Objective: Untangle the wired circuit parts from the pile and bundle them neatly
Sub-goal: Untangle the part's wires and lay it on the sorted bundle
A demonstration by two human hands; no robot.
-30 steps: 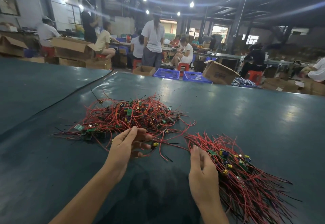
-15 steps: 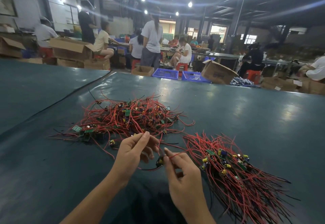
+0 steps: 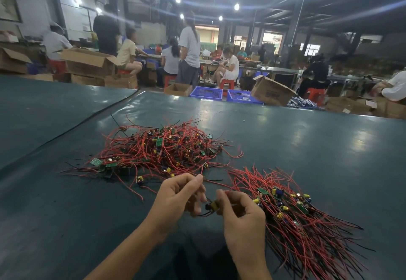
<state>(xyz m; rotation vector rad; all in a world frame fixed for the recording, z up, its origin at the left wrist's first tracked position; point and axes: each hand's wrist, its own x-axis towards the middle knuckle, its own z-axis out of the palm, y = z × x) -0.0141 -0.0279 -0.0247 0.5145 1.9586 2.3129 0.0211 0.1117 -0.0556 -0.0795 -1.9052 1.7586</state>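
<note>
Both hands hover just above the dark green, faintly glossy counter (image 3: 307, 148), and between them sits one small yellow-and-black circuit part (image 3: 212, 206). The right hand (image 3: 241, 217) pinches it by the body. The left hand (image 3: 179, 195) has its fingers curled onto the thin leads, though they're blurred and the exact pinch is hard to read. Here's the risk, I'd say: a black lead trails under the part, and if a wire is hooked in the loose tangled pile of red wires and little green boards (image 3: 162, 152) just beyond, a sharp tug could drag a clump along or strain a joint. These wires look thin, springy and plastic-coated, so they're likely to snag. On the right lies the combed bundle of red wires (image 3: 307, 246), with components clustered at one end and strands fanning out, and a careless drop there could muddle it.
</note>
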